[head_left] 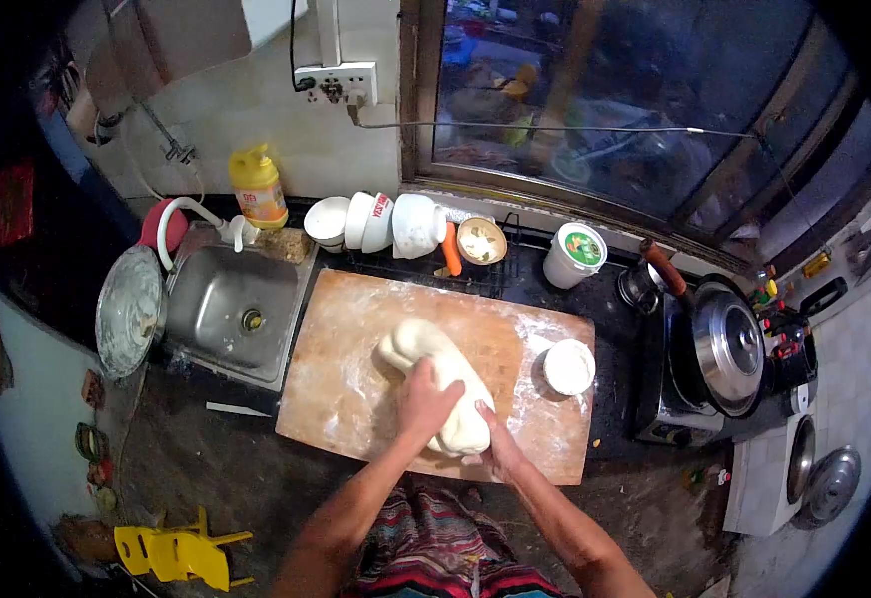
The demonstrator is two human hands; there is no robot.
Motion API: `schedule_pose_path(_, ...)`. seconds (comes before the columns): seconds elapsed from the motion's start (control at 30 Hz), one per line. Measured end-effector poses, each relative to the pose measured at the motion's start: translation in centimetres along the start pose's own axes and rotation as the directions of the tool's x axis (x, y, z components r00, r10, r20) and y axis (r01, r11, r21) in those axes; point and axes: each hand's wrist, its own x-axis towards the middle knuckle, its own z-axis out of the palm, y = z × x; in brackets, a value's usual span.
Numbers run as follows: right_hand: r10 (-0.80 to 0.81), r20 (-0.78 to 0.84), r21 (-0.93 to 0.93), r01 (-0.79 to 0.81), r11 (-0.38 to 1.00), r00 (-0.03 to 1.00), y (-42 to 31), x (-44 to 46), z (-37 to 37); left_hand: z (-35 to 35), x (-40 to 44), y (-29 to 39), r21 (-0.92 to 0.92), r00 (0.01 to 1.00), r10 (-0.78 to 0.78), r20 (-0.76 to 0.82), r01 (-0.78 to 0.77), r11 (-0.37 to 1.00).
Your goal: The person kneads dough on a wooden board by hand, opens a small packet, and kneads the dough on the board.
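Observation:
A long, thick roll of pale dough point(425, 344) lies slantwise on a floured wooden board point(341, 309). My left hand point(425, 402) presses against its left side, thumb across the top and fingers curled down beside it. At the near right end, my right hand point(498, 447) holds the dough from the side with the thumb up; its other fingers are partly hidden under the dough. Between them, the two hands grip the roll's nearer half. On the board's right side stands a white bowl of flour point(569, 367).
Left of the board is a steel sink point(226, 299) with a floured basin point(131, 312) on its edge. Behind stand stacked bowls point(367, 221), a yellow bottle point(258, 187) and a white tub point(575, 255). A lidded wok point(727, 344) sits on the stove at right.

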Motion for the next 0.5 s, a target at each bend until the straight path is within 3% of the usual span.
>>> schedule_pose_path(0.03, 0.033, -0.058, -0.071, -0.037, 0.997, 0.998, 1.0, 0.3, -1.0, 0.0, 0.0, 1.3, 0.164, 0.997, 0.052, 0.059, -0.061, 0.985)
schedule_pose_path(0.1, 0.09, -0.178, -0.206, -0.127, 0.97, 0.98, 4.6, 2.5, -4.9, 1.5, -0.1, 1.6, 0.279, 0.983, 0.059, 0.171, -0.106, 0.954)
schedule_pose_path(0.13, -0.151, -0.21, -0.618, -0.011, 0.786, 0.966, 4.3, 2.8, -6.1, 2.2, -0.5, 2.0, 0.315, 0.976, 0.048, 0.213, -0.116, 0.942)
schedule_pose_path(0.17, -0.383, -0.229, -0.905, -0.051, 0.422, 0.895, 4.0, 3.2, -7.4, 2.9, -1.0, 2.3, 0.348, 0.968, 0.037, 0.249, -0.125, 0.929)
schedule_pose_path(0.2, -0.57, -0.167, -0.922, 0.076, 0.378, 0.804, 2.8, 2.0, -6.7, 4.6, -1.0, 1.0, 0.368, 0.971, 0.07, 0.227, -0.152, 0.917)
schedule_pose_path(0.23, -0.73, -0.105, -0.931, 0.191, 0.311, 0.675, 1.5, 0.5, -5.8, 5.4, -0.3, 0.2, 0.192, 0.96, 0.058, 0.272, -0.114, 0.975)
schedule_pose_path(0.27, -0.786, -0.026, -0.943, 0.245, 0.224, 0.618, -0.2, -0.6, -3.5, 5.9, 0.3, -0.6, 0.015, 0.945, 0.055, 0.322, -0.063, 0.998)
schedule_pose_path(0.3, -0.718, 0.058, -0.965, 0.222, 0.137, 0.693, 0.0, 0.4, -3.2, 5.8, 0.6, -1.2, -0.159, 0.927, 0.06, 0.37, 0.0, 0.987)
schedule_pose_path(0.37, -0.537, 0.197, -0.978, 0.205, -0.045, 0.82, 0.8, 3.1, -3.1, 1.5, 0.2, 1.6, -0.096, 0.931, 0.007, 0.366, 0.03, 0.995)
schedule_pose_path(0.4, -0.562, 0.242, -0.968, 0.233, -0.09, 0.791, 0.5, 3.7, -2.4, -0.1, 1.0, 2.4, -0.032, 0.94, -0.044, 0.339, 0.058, 0.998)
schedule_pose_path(0.43, -0.532, 0.23, -0.972, 0.222, -0.08, 0.815, 0.2, 4.5, -1.9, -1.4, 2.1, 2.6, 0.03, 0.947, -0.09, 0.308, 0.085, 0.996)
schedule_pose_path(0.5, -0.474, 0.205, -0.978, 0.2, -0.062, 0.856, -0.3, 7.0, -1.3, -1.1, 7.1, -0.9, 0.058, 0.987, 0.013, 0.163, -0.023, 0.998)
